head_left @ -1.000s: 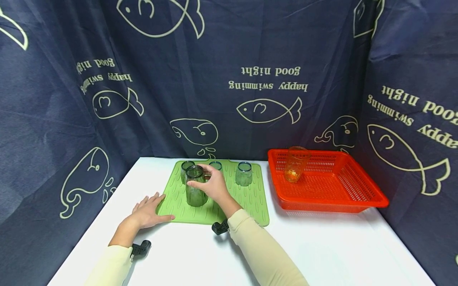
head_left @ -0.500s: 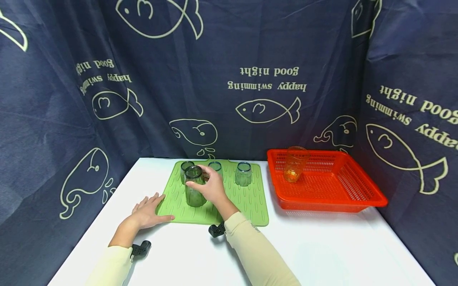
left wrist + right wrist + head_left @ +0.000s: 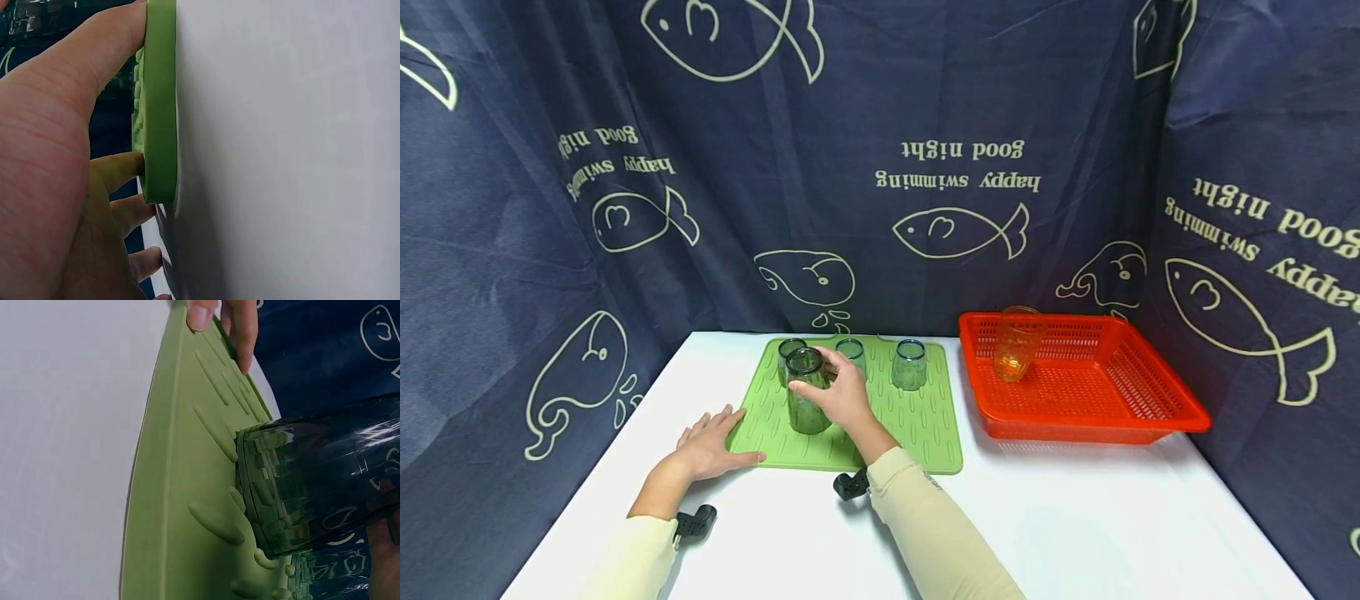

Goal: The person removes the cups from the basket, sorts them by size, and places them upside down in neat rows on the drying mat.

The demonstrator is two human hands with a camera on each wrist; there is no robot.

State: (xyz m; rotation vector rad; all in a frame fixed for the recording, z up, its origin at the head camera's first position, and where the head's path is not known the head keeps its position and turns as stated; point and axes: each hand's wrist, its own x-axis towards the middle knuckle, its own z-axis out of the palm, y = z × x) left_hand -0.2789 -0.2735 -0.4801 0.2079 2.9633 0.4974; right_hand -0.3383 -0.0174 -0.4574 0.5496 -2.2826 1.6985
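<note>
My right hand [image 3: 844, 398] grips a tall grey-tinted drinking glass [image 3: 808, 414] round its upper part, thumb on the near side. The glass stands upright, its base right at the ribbed green mat [image 3: 917, 429]; the right wrist view shows that thick base [image 3: 262, 494] against the ridges. Spread out at the mat's near-left corner, my left hand [image 3: 706, 450] touches it, thumb on the front edge and fingers over the left side. In the left wrist view the thumb [image 3: 115, 31] rests on the mat's edge. Behind the held glass stands another dark-rimmed glass [image 3: 787, 350], partly hidden.
Two blue-rimmed glasses, one at back middle [image 3: 854, 351] and one further right [image 3: 909, 368], stand on the mat. A red plastic basket [image 3: 1075, 432] to the right holds an amber glass [image 3: 1018, 346] leaning at its left end. Dark fish-print curtains [image 3: 820, 167] enclose the white table [image 3: 1037, 517].
My right forearm has shifted slightly left, while the hand keeps its grip on the tall glass. The left hand stays in place.
</note>
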